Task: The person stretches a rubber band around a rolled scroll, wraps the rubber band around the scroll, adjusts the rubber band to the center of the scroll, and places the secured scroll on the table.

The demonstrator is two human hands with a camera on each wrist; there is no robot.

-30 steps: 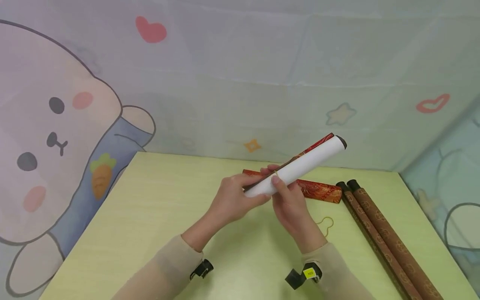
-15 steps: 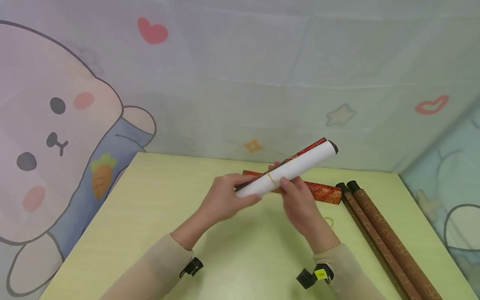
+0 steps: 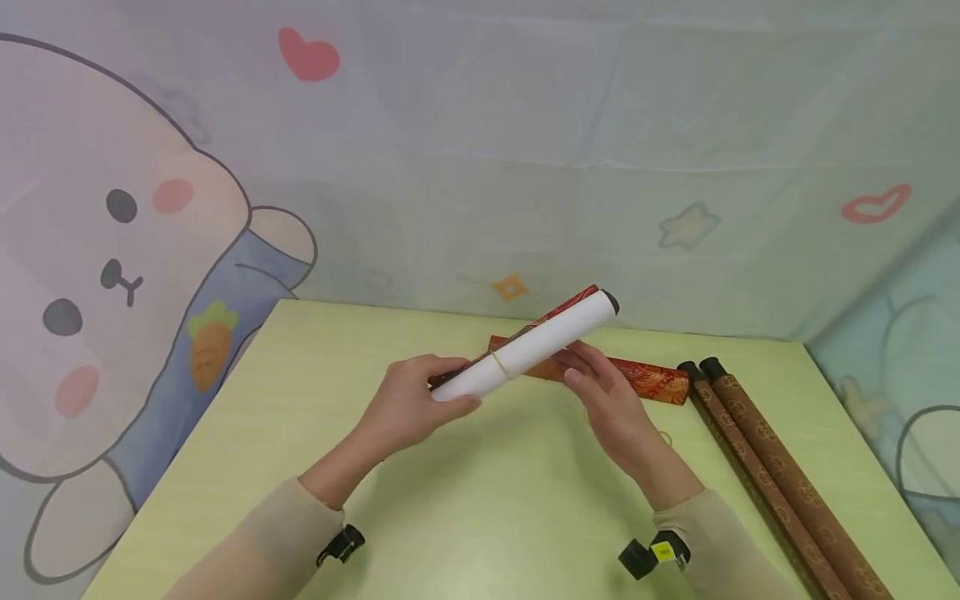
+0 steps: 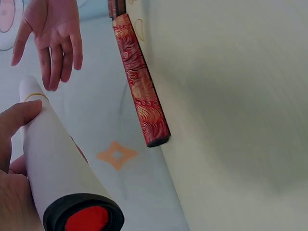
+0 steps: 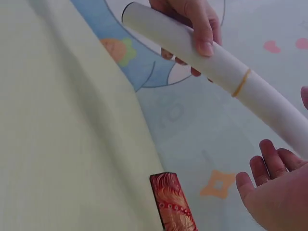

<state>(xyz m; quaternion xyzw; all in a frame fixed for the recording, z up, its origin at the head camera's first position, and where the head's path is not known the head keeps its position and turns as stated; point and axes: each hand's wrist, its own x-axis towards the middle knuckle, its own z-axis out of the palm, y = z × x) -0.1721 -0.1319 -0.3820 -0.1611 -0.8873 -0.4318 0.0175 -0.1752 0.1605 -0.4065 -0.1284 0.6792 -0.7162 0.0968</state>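
Note:
A white paper roll (image 3: 551,333) is held tilted above the table, its right end higher. A thin yellow rubber band (image 3: 500,364) circles it near its middle. Along its far side runs a red patterned edge; its near end shows a dark rim and red inside (image 4: 86,219) in the left wrist view. My left hand (image 3: 401,404) grips the lower left end, thumb on the white side. With fingers extended and parted, my right hand (image 3: 618,412) is beside the roll's upper part, as the left wrist view shows its open palm (image 4: 55,29).
Behind the hands lies a red-and-gold patterned roll (image 3: 648,380) on the pale table (image 3: 465,517). Two long brown patterned rolls (image 3: 757,483) with black ends lie at the right. A loose yellow rubber band (image 3: 665,437) shows partly near the right wrist. A printed cloth (image 3: 465,150) hangs behind.
The right hand has let go of the white roll and opened, moving slightly right. My left hand has carried the roll left and a little lower. The band now sits fully visible around it.

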